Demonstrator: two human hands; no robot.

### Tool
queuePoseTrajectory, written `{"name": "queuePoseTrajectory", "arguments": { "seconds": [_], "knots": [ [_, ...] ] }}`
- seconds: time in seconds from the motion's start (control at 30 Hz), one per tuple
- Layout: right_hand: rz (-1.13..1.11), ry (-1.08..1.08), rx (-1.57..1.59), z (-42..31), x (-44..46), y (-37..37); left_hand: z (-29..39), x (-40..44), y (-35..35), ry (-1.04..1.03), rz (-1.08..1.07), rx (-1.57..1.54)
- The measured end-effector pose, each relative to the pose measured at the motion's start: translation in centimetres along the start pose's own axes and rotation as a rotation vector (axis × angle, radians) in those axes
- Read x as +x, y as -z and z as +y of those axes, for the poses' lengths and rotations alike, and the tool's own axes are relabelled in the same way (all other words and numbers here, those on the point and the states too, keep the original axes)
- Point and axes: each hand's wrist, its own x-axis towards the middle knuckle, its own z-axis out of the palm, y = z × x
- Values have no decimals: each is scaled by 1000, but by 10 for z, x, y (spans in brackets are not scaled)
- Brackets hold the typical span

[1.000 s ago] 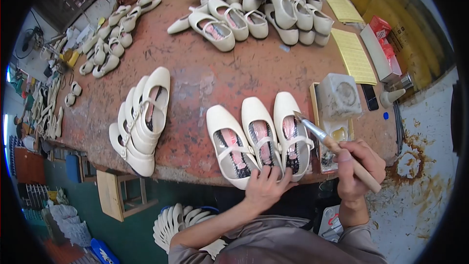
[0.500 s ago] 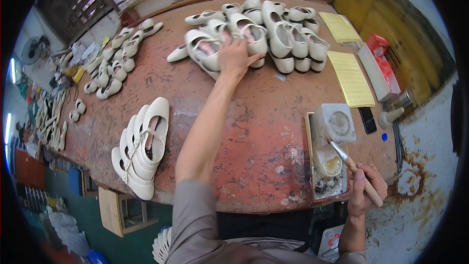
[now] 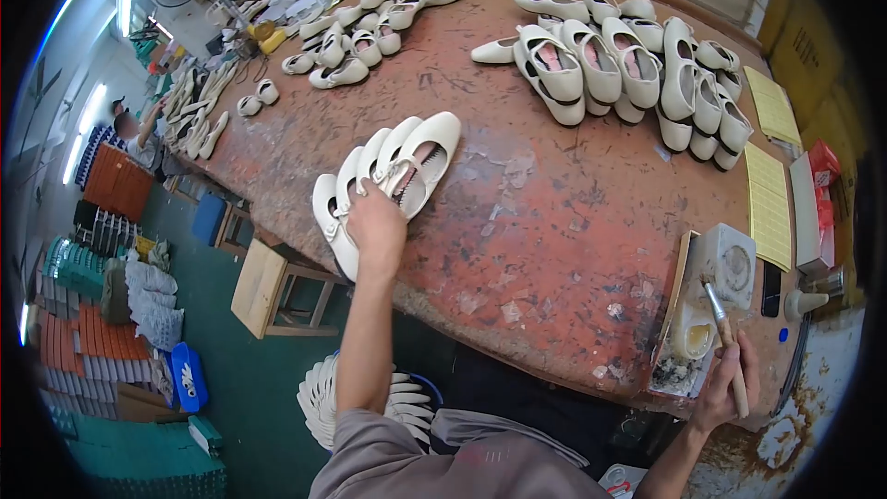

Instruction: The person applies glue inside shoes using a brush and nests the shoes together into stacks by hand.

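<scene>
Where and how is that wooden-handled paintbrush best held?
The wooden-handled paintbrush is probably best gripped mid-handle, coming from the person's near right: its slim pale handle slants back that way, bristles pointing away. The right hand grips it there, leaving the metal collar clear.

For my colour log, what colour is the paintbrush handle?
The paintbrush handle is tan, as the head view shows.

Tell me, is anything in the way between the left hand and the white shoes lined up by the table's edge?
No, nothing I can see: the left hand is on the row of white shoes. The brush is well away, in the right hand.
</scene>
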Motion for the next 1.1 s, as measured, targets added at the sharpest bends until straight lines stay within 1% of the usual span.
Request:
{"name": "queuePoseTrajectory", "arguments": {
  "seconds": [0.03, 0.1, 0.13, 0.2, 0.23, 0.27, 0.3, 0.33, 0.37, 0.4, 0.43, 0.47, 0.5, 0.53, 0.6, 0.67, 0.7, 0.73, 0.8, 0.87, 0.9, 0.93, 1.0, 1.1],
  "knots": [
    [-37, -67, -1, -3, -2, -1, -10, 6, 4, -63, -22, 6],
    [-64, 37, 30, -15, -3, -9, -22, 12, 19, -184, -71, 16],
    [-71, 95, 48, -22, -1, -14, -20, 9, 27, -208, -40, -54],
    [-54, 115, 76, -31, -3, -17, -3, -3, 36, -276, 16, -192],
    [-51, 116, 78, -35, -4, -18, 3, -14, 27, -431, 226, -227],
    [-48, 116, 78, -38, -5, -17, 14, -22, 18, -596, 521, -264],
    [-59, 101, 67, -38, -7, -15, 31, -38, 28, -604, 390, -265],
    [-67, 59, 69, -40, -11, -14, 50, -56, 43, -564, 95, -285],
    [-78, 14, 65, -43, -15, -14, 68, -71, 45, -624, 53, -270],
    [-91, -31, 58, -47, -19, -15, 89, -92, 56, -631, 5, -237],
    [-115, -103, 140, -54, -23, -23, 105, -110, 37, -766, 184, -139],
    [-93, -171, 222, -72, -28, -39, 125, -131, 45, -807, 134, -105],
    [-162, -72, 293, -74, -30, -52, 143, -154, 64, -804, -95, -116],
    [-234, -79, 341, -86, -33, -62, 155, -169, 60, -814, -213, -173],
    [-265, -2, 240, -82, -43, -83, 157, -176, 79, -757, -380, -382],
    [-314, 228, 113, -85, -43, -90, 130, -153, 61, -765, -144, -615],
    [-328, 234, 66, -77, -53, -92, 112, -136, 64, -677, -121, -515],
    [-367, 192, 23, -76, -62, -92, 94, -119, 65, -595, -103, -416],
    [-370, 310, -39, -75, -68, -104, 67, -98, 44, -326, -402, -85],
    [-426, 272, -60, -67, -83, -112, 68, -118, 49, -536, -472, -88],
    [-439, 234, -17, -64, -93, -116, 66, -129, 50, -635, -508, -91],
    [-462, 158, 43, -68, -100, -117, 72, -142, 44, -568, -641, -134],
    [-468, 199, 112, -73, -101, -106, 76, -180, 44, -583, -581, -221],
    [-343, 367, 41, -62, -79, -73, 77, -215, 62, -418, -575, -436]
  ]
}}
